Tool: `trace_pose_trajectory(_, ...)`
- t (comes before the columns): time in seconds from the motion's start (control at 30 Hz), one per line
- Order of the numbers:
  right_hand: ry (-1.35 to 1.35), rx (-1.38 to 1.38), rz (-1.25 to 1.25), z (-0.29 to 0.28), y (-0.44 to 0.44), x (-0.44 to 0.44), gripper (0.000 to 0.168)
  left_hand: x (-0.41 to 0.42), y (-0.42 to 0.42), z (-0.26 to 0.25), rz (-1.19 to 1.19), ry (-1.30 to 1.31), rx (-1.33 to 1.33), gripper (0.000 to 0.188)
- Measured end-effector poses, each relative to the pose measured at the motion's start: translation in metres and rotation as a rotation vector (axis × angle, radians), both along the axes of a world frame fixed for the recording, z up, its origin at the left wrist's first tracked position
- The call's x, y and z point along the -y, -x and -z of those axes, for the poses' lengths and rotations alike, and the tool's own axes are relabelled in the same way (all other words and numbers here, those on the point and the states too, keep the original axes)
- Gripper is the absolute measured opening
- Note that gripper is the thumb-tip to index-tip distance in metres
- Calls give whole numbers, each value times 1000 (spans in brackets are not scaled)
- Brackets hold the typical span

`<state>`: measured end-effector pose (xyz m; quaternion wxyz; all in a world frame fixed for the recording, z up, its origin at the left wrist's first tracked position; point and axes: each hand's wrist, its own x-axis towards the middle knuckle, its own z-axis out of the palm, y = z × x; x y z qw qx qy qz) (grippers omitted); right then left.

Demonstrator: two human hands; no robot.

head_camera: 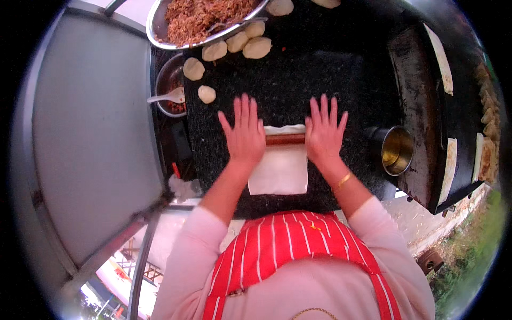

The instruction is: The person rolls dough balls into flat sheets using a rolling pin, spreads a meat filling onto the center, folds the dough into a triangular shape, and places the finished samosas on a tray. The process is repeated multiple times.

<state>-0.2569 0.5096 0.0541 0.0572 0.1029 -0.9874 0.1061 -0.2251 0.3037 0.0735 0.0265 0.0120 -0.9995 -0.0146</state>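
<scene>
Both palms rest on a brown wooden rolling pin (285, 139), fingers stretched out and pointing away from me. My left hand (245, 138) lies flat over the pin's left end; my right hand (325, 134) covers its right end. Neither hand curls around the pin. Beneath the pin is a thin, pale, roughly rectangular sheet of dough (279, 170), spread on a speckled black countertop (296, 88). The sheet's far edge is wrinkled just beyond the pin, while its near part lies smooth. My hands hide the pin's two ends.
A metal bowl (149, 28) of reddish filling (204, 20) stands at the far left. Several dough balls (257, 47) sit near it. Below is a smaller bowl (161, 76) with a white spoon (172, 96). To the right are an oil cup (383, 146) and a griddle (466, 116) bearing flatbreads (449, 170).
</scene>
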Motion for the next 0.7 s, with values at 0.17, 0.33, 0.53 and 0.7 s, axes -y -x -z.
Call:
trace_pose_trajectory(0.17, -58, -155, 36, -4, 67, 10, 49, 4, 70, -3, -80, 61, -236, 48)
trace_pose_trajectory(0.33, -9, -145, 17, 5, 49, 10, 47, 9, 60, 9, -64, -40, -250, 40)
trace_pose_trajectory(0.53, 199, 32, -133, -17, 63, -2, 43, 26, 77, -4, 9, -532, -181, 26)
trace_pose_trajectory(0.7, 167, 113, -322, -14, 40, -30, 41, 19, 49, 10, 184, -479, -269, 21)
